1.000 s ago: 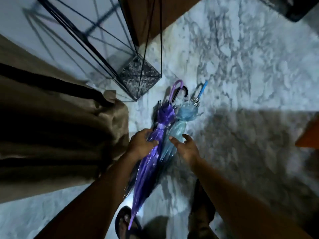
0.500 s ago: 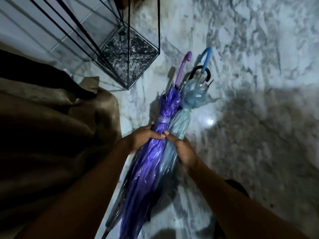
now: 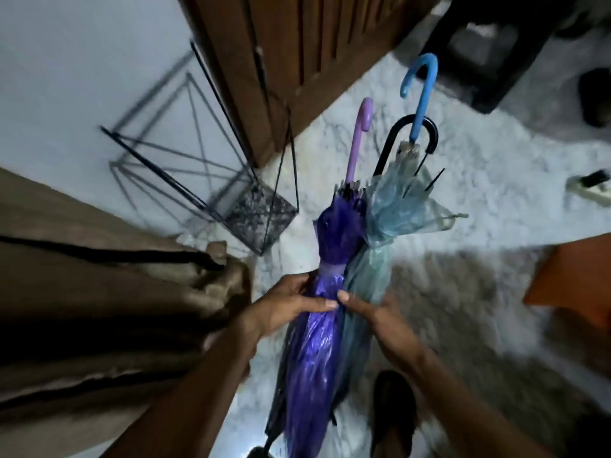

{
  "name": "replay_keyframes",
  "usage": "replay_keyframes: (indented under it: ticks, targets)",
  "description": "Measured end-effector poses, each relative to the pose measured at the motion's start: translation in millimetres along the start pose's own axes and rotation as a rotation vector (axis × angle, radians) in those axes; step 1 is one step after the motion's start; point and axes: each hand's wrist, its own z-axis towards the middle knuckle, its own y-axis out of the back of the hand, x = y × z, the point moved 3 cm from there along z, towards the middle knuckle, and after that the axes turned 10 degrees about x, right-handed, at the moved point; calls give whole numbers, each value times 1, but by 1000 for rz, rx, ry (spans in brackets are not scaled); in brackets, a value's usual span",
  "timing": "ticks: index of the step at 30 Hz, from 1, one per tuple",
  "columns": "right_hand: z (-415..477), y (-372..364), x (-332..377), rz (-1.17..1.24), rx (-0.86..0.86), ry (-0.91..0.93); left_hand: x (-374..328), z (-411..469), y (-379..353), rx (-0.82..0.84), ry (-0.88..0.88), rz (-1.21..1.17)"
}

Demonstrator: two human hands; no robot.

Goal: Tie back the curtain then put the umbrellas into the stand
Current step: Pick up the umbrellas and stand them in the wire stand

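My left hand (image 3: 287, 302) and my right hand (image 3: 380, 320) clasp a bundle of folded umbrellas from both sides, lifted off the floor with the handles pointing away from me. The purple umbrella (image 3: 317, 352) lies on the left, with a lilac hook handle. The pale blue umbrella (image 3: 373, 269) lies on the right, with a bright blue hook handle. A black hook handle (image 3: 396, 133) of a third umbrella shows between them. The black wire umbrella stand (image 3: 261, 213) stands to the upper left, against the wall. The brown curtain (image 3: 99, 292) hangs at left, bound by a dark tie (image 3: 109, 256).
A wooden door (image 3: 314, 51) rises behind the stand. A dark stool (image 3: 486, 44) sits at the top right, and an orange object (image 3: 575, 282) at the right edge. My foot in a dark sandal (image 3: 393, 408) is on the marble floor below the bundle.
Both hands closed around the umbrellas and raised the bundle from the floor. The handles now point higher and the view has tilted up, showing the door and stool.
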Motion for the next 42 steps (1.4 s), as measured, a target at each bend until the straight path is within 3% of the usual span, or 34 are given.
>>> replay_keyframes:
  ticks: [5, 9, 14, 18, 22, 29, 42]
  targets:
    - [-79, -37, 200, -107, 69, 154, -195, -90, -59, -31, -180, 98]
    - [-119, -74, 349, -186, 177, 295, -342, -162, -87, -163, -349, 238]
    - [-135, -140, 494, -255, 339, 468, -475, -245, -96, -348, -517, 331]
    - [-140, -194, 567, -316, 428, 594, -538, -302, -92, -472, -643, 372]
    - [-124, -237, 592, -383, 502, 612, -553, -330, -64, -602, -699, 365]
    - [-41, -257, 563, -473, 528, 549, -513, -294, 11, -745, -682, 298]
    - [65, -269, 533, -534, 501, 493, -507, -254, 89, -799, -582, 298]
